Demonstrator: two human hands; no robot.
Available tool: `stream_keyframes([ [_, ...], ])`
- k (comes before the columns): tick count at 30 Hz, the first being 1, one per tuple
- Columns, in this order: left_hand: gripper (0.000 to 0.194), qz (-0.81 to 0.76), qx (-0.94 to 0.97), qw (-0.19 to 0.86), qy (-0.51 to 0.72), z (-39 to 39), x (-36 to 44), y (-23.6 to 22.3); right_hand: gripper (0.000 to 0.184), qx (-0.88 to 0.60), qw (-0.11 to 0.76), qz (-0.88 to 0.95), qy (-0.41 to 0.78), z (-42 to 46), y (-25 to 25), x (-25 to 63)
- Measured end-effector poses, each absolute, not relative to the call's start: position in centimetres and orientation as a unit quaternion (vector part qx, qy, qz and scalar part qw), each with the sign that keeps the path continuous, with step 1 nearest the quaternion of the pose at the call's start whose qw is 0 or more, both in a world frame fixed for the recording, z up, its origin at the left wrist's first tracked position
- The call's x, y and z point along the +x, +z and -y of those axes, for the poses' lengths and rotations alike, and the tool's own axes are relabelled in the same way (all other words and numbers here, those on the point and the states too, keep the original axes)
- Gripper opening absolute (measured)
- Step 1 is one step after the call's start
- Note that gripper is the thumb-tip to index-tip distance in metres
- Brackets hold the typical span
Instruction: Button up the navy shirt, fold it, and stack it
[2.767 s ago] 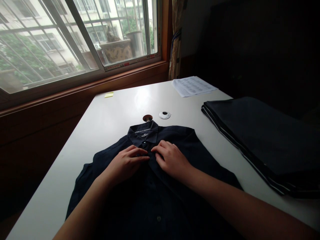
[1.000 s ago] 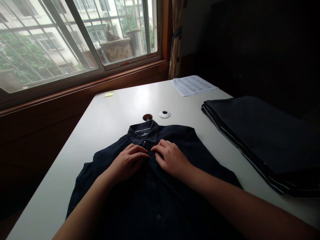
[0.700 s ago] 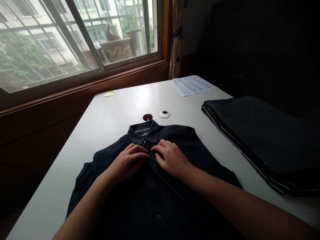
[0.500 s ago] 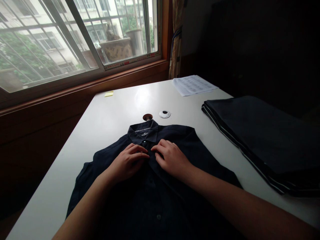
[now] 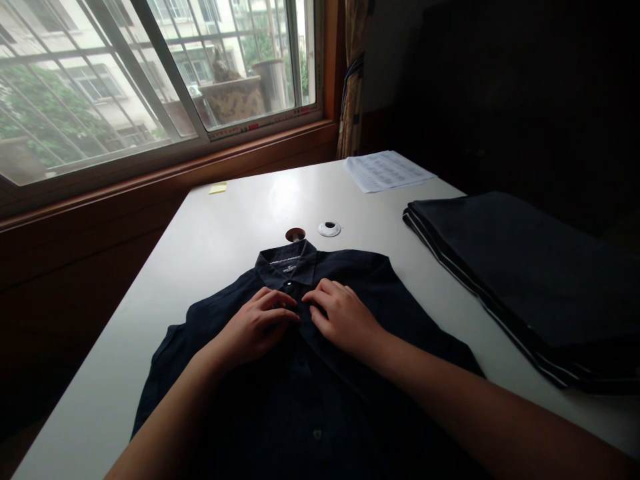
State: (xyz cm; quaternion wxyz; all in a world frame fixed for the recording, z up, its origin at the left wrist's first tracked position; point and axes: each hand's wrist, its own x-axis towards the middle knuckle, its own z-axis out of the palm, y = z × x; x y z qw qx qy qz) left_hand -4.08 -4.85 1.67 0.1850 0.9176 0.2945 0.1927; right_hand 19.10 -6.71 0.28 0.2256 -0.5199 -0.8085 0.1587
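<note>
A dark navy shirt [image 5: 300, 400] lies front up, its collar [image 5: 286, 263] pointing away from me and a small button [image 5: 289, 284] showing at the neck. Just below the collar, my left hand [image 5: 265, 320] rests on the left side of the front placket, thumb and fingers closed on the cloth. From the other side my right hand [image 5: 340, 313] pinches the placket's edge with bent fingers. A narrow gap separates the fingertips of both hands. Whatever lies right under them is hidden. Lower down the front, another button [image 5: 317, 434] is visible.
Under the shirt is a white table [image 5: 235, 220]. On the right lies a stack of folded dark cloth [image 5: 515, 267]. Paper sheets [image 5: 387, 171], a yellow sticky note [image 5: 218, 189], a round cable hole [image 5: 295, 235] and a grommet [image 5: 329, 229] are farther back, near a window [image 5: 150, 80].
My left fingers have shifted very slightly to the right along the placket. My right hand and the shirt look unchanged.
</note>
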Motion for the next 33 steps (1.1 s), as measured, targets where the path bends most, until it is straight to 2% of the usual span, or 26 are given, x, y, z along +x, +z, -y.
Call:
stream_keyframes([
  [8, 0.034, -0.294, 0.920, 0.172, 0.197, 4.6, -3.9, 1.1, 0.020, -0.521, 0.229, 0.807, 0.156, 6.6, 0.1, 19.1],
  [33, 0.029, -0.287, 0.929, 0.092, 0.213, 4.3, -4.1, 0.4, 0.021, -0.490, 0.282, 0.800, 0.201, 5.2, -0.3, 19.8],
])
